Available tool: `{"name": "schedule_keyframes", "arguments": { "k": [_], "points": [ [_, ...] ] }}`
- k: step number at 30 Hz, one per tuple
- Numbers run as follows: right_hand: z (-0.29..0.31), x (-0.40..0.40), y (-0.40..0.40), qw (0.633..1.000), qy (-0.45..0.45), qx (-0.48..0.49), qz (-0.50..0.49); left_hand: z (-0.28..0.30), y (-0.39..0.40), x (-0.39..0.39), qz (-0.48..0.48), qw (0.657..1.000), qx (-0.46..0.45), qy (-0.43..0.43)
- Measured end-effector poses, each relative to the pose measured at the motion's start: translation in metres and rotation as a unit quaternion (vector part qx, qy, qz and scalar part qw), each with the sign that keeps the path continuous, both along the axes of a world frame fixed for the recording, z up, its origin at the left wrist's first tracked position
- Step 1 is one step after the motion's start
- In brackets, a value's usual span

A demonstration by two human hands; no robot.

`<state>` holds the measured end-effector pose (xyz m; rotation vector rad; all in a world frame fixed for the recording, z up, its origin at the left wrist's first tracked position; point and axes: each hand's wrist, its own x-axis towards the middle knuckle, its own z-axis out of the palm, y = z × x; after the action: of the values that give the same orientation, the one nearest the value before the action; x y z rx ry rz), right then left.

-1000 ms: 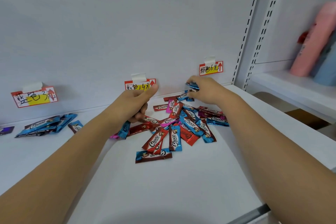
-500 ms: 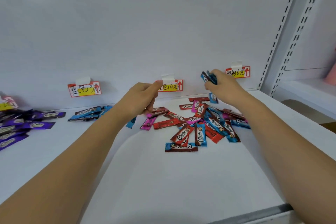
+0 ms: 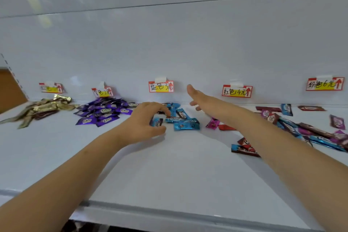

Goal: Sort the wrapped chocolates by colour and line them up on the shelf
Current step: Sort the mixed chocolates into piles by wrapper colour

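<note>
Spanning the whole view, a white shelf (image 3: 169, 171) carries sorted chocolates; a mixed heap (image 3: 308, 130) is seen at right, a purple pile (image 3: 105, 113) and a gold pile (image 3: 43, 109) at left, a blue pile (image 3: 180, 118) under the middle price label (image 3: 161, 86); one blue wrapper (image 3: 157, 122) is touched by the left hand (image 3: 146, 120), its fingers curled over it; the right hand (image 3: 199, 98) is held above, fingers straight, holding nothing.

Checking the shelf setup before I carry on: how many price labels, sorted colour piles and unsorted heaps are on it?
Price labels: 5
Sorted piles: 3 (gold pile, purple pile, blue pile)
Mixed heap: 1
Total: 9
</note>
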<state>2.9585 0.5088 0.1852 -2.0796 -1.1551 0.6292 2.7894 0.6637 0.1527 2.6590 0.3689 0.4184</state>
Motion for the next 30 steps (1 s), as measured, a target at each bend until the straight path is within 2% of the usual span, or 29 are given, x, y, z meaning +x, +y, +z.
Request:
{"name": "schedule_keyframes", "arguments": {
  "k": [1, 2, 4, 5, 7, 9, 15, 19, 22, 26, 30],
  "points": [
    [-0.005, 0.006, -0.001, 0.999, -0.039, 0.003, -0.014, -0.004, 0.001, -0.005, 0.012, 1.0, 0.003, 0.006],
    [-0.011, 0.016, -0.004, 0.992, -0.123, -0.007, -0.036, -0.009, 0.0, -0.008, 0.031, 0.999, 0.004, 0.023],
    [-0.025, 0.038, -0.017, 0.955, -0.281, -0.062, -0.078, -0.02, -0.004, -0.006, 0.068, 0.994, 0.029, 0.08],
    [-0.031, 0.05, -0.024, 0.944, -0.303, -0.092, -0.089, -0.024, -0.007, -0.002, 0.083, 0.99, 0.055, 0.103],
    [-0.04, 0.069, -0.034, 0.948, -0.27, -0.138, -0.096, -0.03, -0.016, 0.014, 0.117, 0.981, 0.089, 0.128],
    [-0.045, 0.079, -0.036, 0.955, -0.247, -0.138, -0.092, -0.032, -0.024, 0.035, 0.163, 0.973, 0.088, 0.135],
    [-0.053, 0.079, -0.032, 0.953, -0.252, -0.141, -0.093, -0.032, -0.027, 0.091, 0.259, 0.948, 0.095, 0.158],
    [-0.055, 0.084, -0.031, 0.956, -0.244, -0.15, -0.067, -0.036, -0.013, 0.11, 0.294, 0.946, 0.104, 0.091],
    [-0.06, 0.087, -0.03, 0.965, -0.206, -0.124, -0.103, -0.036, 0.003, 0.115, 0.309, 0.947, 0.088, 0.02],
    [-0.057, 0.086, -0.03, 0.968, -0.18, -0.133, -0.11, -0.034, 0.014, 0.115, 0.308, 0.949, 0.066, -0.012],
    [-0.052, 0.085, -0.03, 0.954, -0.255, -0.14, -0.077, -0.034, 0.012, 0.105, 0.291, 0.955, 0.047, -0.04]
  ]
}}
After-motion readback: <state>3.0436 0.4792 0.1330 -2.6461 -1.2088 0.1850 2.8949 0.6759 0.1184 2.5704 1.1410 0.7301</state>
